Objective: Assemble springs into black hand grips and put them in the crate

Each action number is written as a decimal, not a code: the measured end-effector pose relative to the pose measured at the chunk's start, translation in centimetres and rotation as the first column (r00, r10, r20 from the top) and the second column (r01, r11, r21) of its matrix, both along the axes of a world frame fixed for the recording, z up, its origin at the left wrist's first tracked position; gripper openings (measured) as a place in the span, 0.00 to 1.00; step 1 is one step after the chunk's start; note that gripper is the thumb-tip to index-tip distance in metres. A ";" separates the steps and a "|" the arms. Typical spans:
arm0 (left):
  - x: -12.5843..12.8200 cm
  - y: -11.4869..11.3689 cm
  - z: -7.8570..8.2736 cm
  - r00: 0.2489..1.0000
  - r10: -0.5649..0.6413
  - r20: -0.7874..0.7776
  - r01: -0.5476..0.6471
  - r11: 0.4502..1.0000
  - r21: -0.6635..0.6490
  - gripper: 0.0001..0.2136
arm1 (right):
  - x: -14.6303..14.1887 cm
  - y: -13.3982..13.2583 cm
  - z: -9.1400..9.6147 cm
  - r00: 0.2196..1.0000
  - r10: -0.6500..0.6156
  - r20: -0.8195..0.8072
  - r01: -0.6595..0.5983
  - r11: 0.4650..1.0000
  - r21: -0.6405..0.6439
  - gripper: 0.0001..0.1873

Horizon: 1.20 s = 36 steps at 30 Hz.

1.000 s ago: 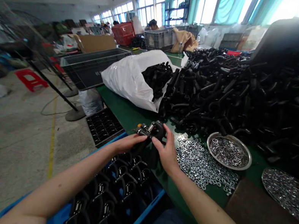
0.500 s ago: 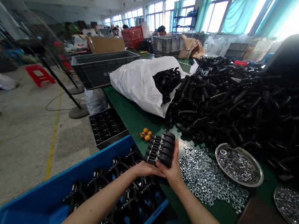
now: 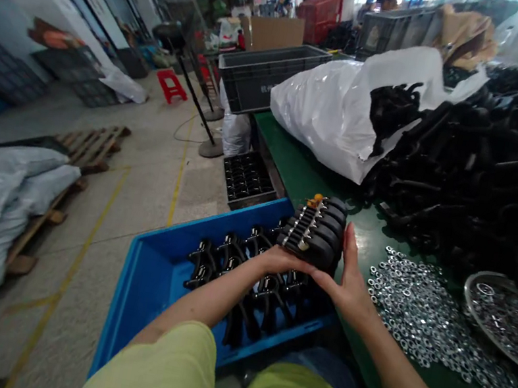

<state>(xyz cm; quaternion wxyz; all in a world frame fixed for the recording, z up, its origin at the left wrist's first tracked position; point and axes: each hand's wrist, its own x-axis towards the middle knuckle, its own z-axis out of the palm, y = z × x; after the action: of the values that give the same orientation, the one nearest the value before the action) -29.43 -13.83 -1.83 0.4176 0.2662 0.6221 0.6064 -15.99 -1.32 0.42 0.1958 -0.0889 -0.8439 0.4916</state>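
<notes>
A tight row of several black curved parts with shiny metal bits [image 3: 320, 231] is held between my two hands. My left hand [image 3: 284, 262] supports it from underneath, its fingers mostly hidden by the row. Along the near right side presses my right hand [image 3: 352, 291], thumb toward the left hand and fingers up against the parts. Just below is a blue bin [image 3: 144, 274] with similar black parts [image 3: 266, 292] laid inside. Small orange fruits [image 3: 317, 199] show partly behind the row.
On the green table [image 3: 290, 159] lie loose metal nuts [image 3: 419, 309], a metal dish of small hardware [image 3: 473, 312], a large heap of black parts [image 3: 483, 173] and a white sack [image 3: 328, 109]. A dark crate [image 3: 249, 179] stands on the floor beyond the bin.
The view has turned left and down. Both hands have carried the row of black parts off the table side toward the blue bin, tilting it somewhat.
</notes>
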 end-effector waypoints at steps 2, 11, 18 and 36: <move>-1.0 -4.0 0.4 0.989 0.150 -0.006 -0.149 0.986 0.073 0.27 | 0.1 -1.0 -0.1 0.996 0.077 0.038 -0.080 0.994 0.081 0.50; -1.4 -25.6 -3.8 0.705 0.643 0.301 -0.594 0.766 -0.244 0.21 | 1.9 -1.5 -6.5 0.953 0.183 0.242 -0.280 0.838 0.468 0.40; 6.4 -32.2 -9.5 0.558 0.680 0.476 -0.454 0.730 -0.511 0.13 | 2.0 -1.5 -7.1 0.953 0.172 0.250 -0.287 0.782 0.554 0.38; 7.8 -32.2 -12.2 0.416 0.669 0.616 -0.306 0.741 -0.598 0.18 | 1.9 -2.0 -7.5 0.958 0.137 0.252 -0.263 0.771 0.580 0.37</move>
<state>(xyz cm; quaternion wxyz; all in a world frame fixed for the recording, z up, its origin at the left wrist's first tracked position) -21.66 -45.98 -13.98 0.4940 -0.3254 0.5218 0.6147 -14.13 -3.28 -7.06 0.0765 0.0216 -0.9763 0.2013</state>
